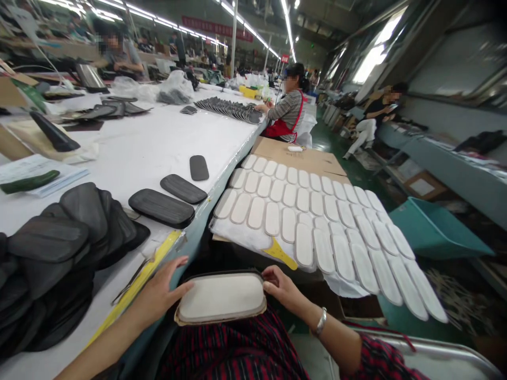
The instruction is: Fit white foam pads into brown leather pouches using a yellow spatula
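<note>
An oblong pad (224,296) with a whitish face, a dark far rim and a tan near edge lies over my lap. At its left end, the thumb of my left hand (164,289) presses on the upper edge while the index finger stretches away from it; the other fingers are hidden. My right hand (281,285) pinches the pad's upper right corner between thumb and fingers. Several black oblong pieces (162,207) lie on the white table ahead of my left hand. A big pile of black pieces (51,237) is farther left.
Rows of white-faced oblong pads (271,217) cover a lower surface at right, beside a yellow piece (282,254). A yellow strip (132,290) runs along the white table (158,137). A teal bin (439,227) stands at right. A co-worker in a red apron (287,113) sits ahead.
</note>
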Demonstrator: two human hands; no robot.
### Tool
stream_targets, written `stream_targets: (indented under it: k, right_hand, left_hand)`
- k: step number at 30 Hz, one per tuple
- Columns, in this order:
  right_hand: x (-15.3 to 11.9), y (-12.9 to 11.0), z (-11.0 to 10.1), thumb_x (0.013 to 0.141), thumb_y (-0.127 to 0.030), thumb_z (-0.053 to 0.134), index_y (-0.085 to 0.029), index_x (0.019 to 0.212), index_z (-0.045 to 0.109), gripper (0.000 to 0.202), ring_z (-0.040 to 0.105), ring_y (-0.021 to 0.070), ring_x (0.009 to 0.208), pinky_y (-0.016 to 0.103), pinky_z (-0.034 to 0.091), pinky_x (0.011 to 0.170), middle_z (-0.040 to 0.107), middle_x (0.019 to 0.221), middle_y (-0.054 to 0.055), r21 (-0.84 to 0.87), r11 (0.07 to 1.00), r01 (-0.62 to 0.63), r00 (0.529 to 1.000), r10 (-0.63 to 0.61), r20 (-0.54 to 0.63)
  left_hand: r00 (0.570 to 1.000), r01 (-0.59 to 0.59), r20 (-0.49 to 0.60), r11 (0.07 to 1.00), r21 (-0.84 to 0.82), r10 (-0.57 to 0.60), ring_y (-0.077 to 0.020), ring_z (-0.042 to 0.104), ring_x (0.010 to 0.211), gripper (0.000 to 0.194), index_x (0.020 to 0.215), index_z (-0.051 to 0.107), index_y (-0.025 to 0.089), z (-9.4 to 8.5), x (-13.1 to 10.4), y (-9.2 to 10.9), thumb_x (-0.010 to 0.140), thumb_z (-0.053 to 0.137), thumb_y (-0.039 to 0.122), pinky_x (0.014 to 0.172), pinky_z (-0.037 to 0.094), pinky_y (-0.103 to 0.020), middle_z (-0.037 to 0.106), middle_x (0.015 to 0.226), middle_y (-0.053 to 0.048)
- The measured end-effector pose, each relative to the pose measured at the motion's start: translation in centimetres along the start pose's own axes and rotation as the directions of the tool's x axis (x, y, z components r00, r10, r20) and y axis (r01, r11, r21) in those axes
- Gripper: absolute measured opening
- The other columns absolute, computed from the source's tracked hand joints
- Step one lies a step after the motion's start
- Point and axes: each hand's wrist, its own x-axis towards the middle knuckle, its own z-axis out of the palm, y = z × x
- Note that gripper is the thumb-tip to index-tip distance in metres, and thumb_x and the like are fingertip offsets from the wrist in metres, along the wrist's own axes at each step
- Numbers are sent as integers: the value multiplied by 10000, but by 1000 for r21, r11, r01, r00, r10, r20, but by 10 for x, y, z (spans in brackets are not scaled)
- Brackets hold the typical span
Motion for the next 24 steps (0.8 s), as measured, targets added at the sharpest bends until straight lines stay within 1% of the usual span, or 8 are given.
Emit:
stream_targets:
  k: [3, 5, 7, 10, 14, 16, 22, 24]
  right_hand:
    - [11, -15, 2, 795, -332, 558, -198, 1065, 545, 302, 540, 194, 949, 327, 426, 837, 578, 1040, 58, -19, 997, 71, 996, -69, 58]
    - [20, -27, 1, 782, -266, 550, -201, 1040, 591, 270, 551, 195, 922, 324, 424, 829, 602, 1019, 56, -154, 977, 151, 985, -136, 102]
    - [28, -40, -1, 764, -186, 514, -205, 990, 633, 256, 563, 187, 870, 307, 425, 796, 632, 955, 47, -286, 924, 254, 964, -217, 157]
    - [38, -54, -5, 721, -138, 496, -195, 918, 671, 269, 569, 174, 769, 279, 421, 709, 652, 847, 40, -427, 830, 360, 927, -268, 262]
    - [47, -60, -5, 693, -145, 510, -190, 849, 701, 251, 559, 168, 692, 260, 393, 627, 656, 767, 38, -534, 746, 398, 908, -239, 343]
    - [49, -60, -5, 681, -145, 511, -193, 844, 706, 259, 564, 165, 694, 251, 388, 623, 664, 771, 35, -548, 742, 387, 911, -218, 349]
    - [54, -64, -14, 688, -158, 479, -179, 906, 695, 308, 597, 135, 733, 204, 420, 650, 691, 840, 13, -478, 829, 289, 915, -93, 393]
    - [57, -66, -17, 714, -175, 471, -182, 935, 687, 310, 603, 126, 748, 190, 425, 655, 694, 867, 3, -503, 811, 298, 904, -72, 421]
  left_hand:
    - [979, -179, 117, 975, 133, 164, -229, 471, 1159, 467, 1185, 489, 188, 6, 21, 40, 766, 506, 395, 1016, 333, -392, 533, 1231, -80]
    - [948, -250, 237, 959, 134, 214, -207, 521, 1086, 417, 1129, 540, 184, 12, 35, 61, 728, 520, 299, 976, 377, -353, 585, 1150, -64]
    - [921, -264, 325, 958, 112, 216, -194, 562, 999, 387, 1068, 577, 174, 18, 44, 73, 691, 514, 231, 911, 423, -321, 620, 1067, -59]
    - [899, -234, 398, 969, 83, 183, -188, 584, 916, 371, 1027, 600, 162, 22, 53, 77, 671, 504, 205, 836, 457, -299, 636, 1008, -59]
    - [881, -237, 434, 970, 61, 188, -189, 581, 896, 390, 1030, 604, 159, 24, 57, 75, 656, 497, 184, 812, 460, -292, 627, 989, -59]
    - [872, -255, 446, 965, 62, 202, -189, 577, 887, 390, 1033, 605, 166, 24, 58, 76, 659, 493, 181, 804, 459, -292, 620, 976, -57]
    - [840, -296, 493, 953, 65, 228, -187, 566, 891, 375, 1049, 604, 196, 26, 61, 78, 689, 497, 190, 809, 453, -288, 601, 983, -56]
    - [826, -318, 510, 946, 69, 241, -187, 562, 909, 392, 1057, 604, 200, 26, 62, 79, 684, 488, 164, 818, 448, -286, 598, 987, -55]
